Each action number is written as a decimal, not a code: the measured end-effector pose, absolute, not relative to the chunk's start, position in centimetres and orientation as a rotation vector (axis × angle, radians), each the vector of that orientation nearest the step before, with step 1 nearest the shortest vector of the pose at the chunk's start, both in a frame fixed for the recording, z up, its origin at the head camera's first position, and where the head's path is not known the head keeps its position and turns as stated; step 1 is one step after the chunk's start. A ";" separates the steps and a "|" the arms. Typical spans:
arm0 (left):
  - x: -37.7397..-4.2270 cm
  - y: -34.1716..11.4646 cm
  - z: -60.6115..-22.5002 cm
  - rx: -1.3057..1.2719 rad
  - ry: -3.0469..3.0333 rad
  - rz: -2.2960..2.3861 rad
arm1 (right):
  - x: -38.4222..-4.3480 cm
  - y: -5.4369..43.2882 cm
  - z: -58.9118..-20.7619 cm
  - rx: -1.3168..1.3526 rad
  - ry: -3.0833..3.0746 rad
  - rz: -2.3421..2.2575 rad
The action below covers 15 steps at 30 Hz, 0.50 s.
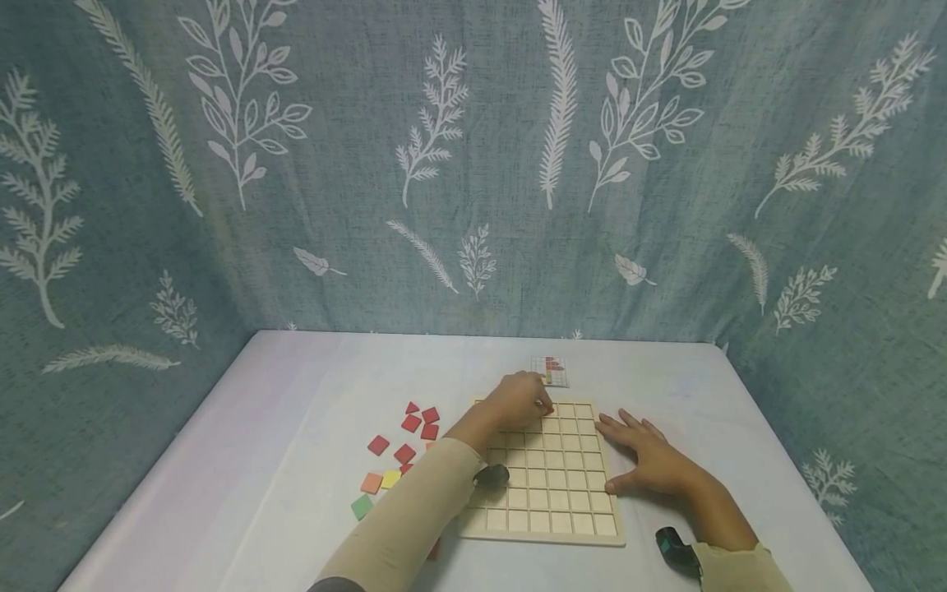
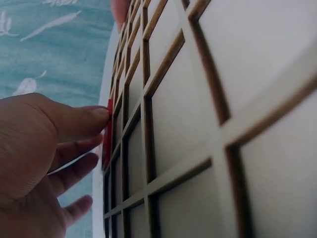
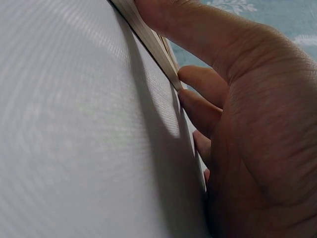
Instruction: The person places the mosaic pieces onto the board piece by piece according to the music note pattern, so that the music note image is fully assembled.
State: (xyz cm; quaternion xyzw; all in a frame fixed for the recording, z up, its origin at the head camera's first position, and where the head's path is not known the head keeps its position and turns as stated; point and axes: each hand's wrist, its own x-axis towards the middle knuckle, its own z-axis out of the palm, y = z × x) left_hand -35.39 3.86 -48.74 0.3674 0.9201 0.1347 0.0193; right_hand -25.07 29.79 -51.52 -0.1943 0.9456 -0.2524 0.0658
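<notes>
My left hand point(image 1: 518, 400) reaches across the wooden grid board point(image 1: 560, 499) and pinches a red tile point(image 2: 106, 144) between thumb and fingers. In the left wrist view that tile lies right at the cells along the board's far side. The rest of the board's cells in sight are bare wood; my left forearm covers its left part. On the right, my right hand point(image 1: 651, 462) rests with fingers spread, its thumb and fingertips at the board's right edge, as the right wrist view shows too.
Loose red tiles point(image 1: 378, 445), an orange tile point(image 1: 371, 483), a yellow tile point(image 1: 390, 479) and a green tile point(image 1: 362, 506) lie left of the board, some partly hidden by the left sleeve. Behind the board lies a small printed card point(image 1: 558, 377). Patterned curtains point(image 1: 473, 164) surround the white table.
</notes>
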 end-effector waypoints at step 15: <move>-35.0 2.9 -47.6 1.166 2.742 0.585 | -24.8 29.7 -51.2 -0.610 2.852 -0.759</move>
